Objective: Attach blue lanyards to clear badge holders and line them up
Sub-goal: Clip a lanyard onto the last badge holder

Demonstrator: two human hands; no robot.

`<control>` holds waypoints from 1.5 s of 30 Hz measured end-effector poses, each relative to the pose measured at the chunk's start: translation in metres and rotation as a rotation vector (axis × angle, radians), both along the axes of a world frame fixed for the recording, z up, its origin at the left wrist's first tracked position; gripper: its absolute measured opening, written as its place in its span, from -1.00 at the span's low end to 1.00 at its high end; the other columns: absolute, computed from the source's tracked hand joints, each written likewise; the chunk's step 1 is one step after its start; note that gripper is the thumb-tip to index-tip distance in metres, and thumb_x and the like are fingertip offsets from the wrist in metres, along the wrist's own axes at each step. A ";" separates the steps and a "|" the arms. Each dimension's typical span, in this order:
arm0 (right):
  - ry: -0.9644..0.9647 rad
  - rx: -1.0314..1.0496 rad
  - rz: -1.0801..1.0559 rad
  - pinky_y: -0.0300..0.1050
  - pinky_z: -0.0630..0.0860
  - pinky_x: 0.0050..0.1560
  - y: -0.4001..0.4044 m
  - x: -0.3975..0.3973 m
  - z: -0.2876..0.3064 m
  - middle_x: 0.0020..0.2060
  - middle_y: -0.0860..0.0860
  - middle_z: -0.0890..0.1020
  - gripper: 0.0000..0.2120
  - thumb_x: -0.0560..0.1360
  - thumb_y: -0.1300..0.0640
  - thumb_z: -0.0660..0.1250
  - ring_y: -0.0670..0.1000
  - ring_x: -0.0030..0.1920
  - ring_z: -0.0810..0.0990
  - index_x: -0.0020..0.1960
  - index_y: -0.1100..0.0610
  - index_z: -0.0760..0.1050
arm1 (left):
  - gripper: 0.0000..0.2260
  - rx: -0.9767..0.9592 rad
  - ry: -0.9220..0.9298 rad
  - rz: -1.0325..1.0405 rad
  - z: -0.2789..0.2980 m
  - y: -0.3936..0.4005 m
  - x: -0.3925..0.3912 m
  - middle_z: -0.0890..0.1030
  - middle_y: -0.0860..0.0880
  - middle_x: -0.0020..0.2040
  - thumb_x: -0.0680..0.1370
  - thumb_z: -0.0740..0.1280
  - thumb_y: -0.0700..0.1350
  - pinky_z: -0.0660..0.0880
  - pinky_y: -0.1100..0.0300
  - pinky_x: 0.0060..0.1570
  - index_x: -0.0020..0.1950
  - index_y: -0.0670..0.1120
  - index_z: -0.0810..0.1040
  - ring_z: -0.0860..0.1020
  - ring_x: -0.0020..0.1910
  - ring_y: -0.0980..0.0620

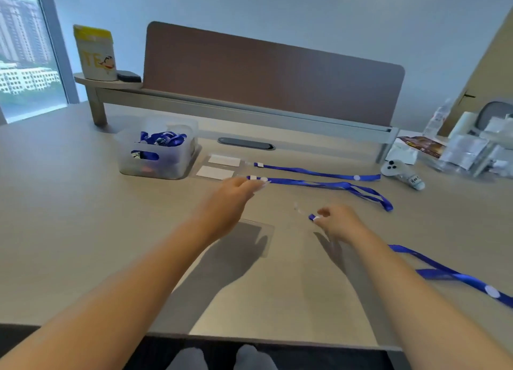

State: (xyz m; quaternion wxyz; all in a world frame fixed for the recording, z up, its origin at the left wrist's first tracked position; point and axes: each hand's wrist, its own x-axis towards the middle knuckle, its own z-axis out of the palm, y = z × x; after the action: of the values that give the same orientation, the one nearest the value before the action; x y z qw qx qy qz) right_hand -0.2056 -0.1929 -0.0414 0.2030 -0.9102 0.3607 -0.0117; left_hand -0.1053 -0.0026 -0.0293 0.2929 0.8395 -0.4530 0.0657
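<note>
While my right hand [337, 221] pinches the white-clipped end of a blue ribbon lanyard [455, 276] between closed fingertips, that strap trails off right across the beige tabletop [83, 217]. My left hand [230, 203] reaches forward, fingers loosely extended and holding nothing, tips by the clip of a second lanyard [333, 185]. A clear plastic badge holder [259, 238] lies flat beneath it. Two finished badges [219, 167] sit beside a translucent bin [155, 153].
</note>
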 end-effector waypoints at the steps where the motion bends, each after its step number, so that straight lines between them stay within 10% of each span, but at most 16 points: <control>1: 0.008 0.002 -0.012 -0.07 0.47 -0.01 -0.004 -0.004 -0.008 -0.06 0.11 0.61 -0.81 0.52 0.14 0.22 0.16 0.13 0.54 0.04 0.19 0.54 | -0.67 0.010 -0.001 -0.014 -0.004 -0.004 -0.004 0.45 -0.10 0.34 0.61 0.06 -0.09 0.35 0.14 0.13 0.35 -0.04 0.37 0.44 0.25 -0.07; 4: 0.008 -0.085 -0.029 -0.14 0.33 -0.26 -0.010 -0.006 -0.027 -0.32 0.02 0.42 -0.71 0.49 0.08 0.26 0.10 -0.14 0.47 -0.36 0.08 0.30 | -0.65 0.073 -0.043 -0.022 -0.013 -0.010 -0.006 0.44 -0.07 0.35 0.59 0.06 -0.07 0.34 0.19 0.12 0.37 0.00 0.34 0.43 0.26 -0.02; 10: -0.039 -0.219 -0.007 -0.07 0.44 -0.19 -0.012 0.007 -0.039 -0.14 0.14 0.61 -0.70 0.51 0.01 0.24 0.04 -0.22 0.49 -0.07 0.24 0.59 | -0.64 0.186 -0.178 0.022 -0.010 -0.017 -0.005 0.44 -0.09 0.37 0.61 0.08 -0.18 0.34 0.12 0.23 0.41 -0.03 0.28 0.40 0.32 -0.06; 17: -0.216 0.021 0.003 -0.15 0.38 -0.14 -0.011 0.010 -0.032 -0.13 0.07 0.48 -0.94 0.51 0.19 0.26 0.01 -0.13 0.45 -0.09 0.16 0.39 | -0.64 0.216 -0.155 0.073 -0.007 -0.025 -0.006 0.40 -0.08 0.40 0.62 0.05 -0.15 0.36 0.13 0.25 0.42 -0.04 0.23 0.40 0.32 -0.07; 24: -0.439 0.274 0.016 -0.10 0.54 -0.09 0.005 0.019 -0.003 0.00 0.18 0.55 -0.77 0.55 0.31 0.14 0.01 -0.19 0.54 0.18 0.25 0.42 | -0.72 -0.080 0.013 0.111 0.001 -0.024 -0.002 0.58 -0.17 0.16 0.59 0.13 -0.17 0.35 0.26 0.00 0.28 -0.15 0.43 0.53 0.10 -0.09; 34: -0.677 0.396 0.172 -0.27 0.33 -0.36 0.043 0.027 0.028 -0.46 -0.01 0.48 -0.75 0.54 0.15 0.21 -0.10 -0.44 0.38 -0.31 0.13 0.45 | -0.78 -0.471 0.509 0.200 0.012 -0.025 -0.001 0.57 -0.10 0.08 0.55 0.20 -0.26 0.47 0.09 0.13 0.17 -0.20 0.53 0.47 0.02 0.03; 45: -0.656 0.618 0.166 -0.41 0.27 -0.63 0.059 0.025 0.040 -0.55 0.01 0.42 -0.73 0.51 0.22 0.21 -0.18 -0.70 0.32 -0.37 0.17 0.44 | -0.77 -0.598 0.643 0.174 0.017 -0.029 -0.006 0.53 -0.04 -0.01 0.54 0.19 -0.31 0.46 0.12 0.08 0.17 -0.21 0.50 0.49 0.02 0.00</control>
State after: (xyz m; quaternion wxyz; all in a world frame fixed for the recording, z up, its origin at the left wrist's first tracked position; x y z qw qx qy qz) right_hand -0.1808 -0.1335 -0.0009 0.5687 -0.7810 0.1897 -0.1748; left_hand -0.1109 -0.0312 -0.0124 0.6420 0.7306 -0.2280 -0.0461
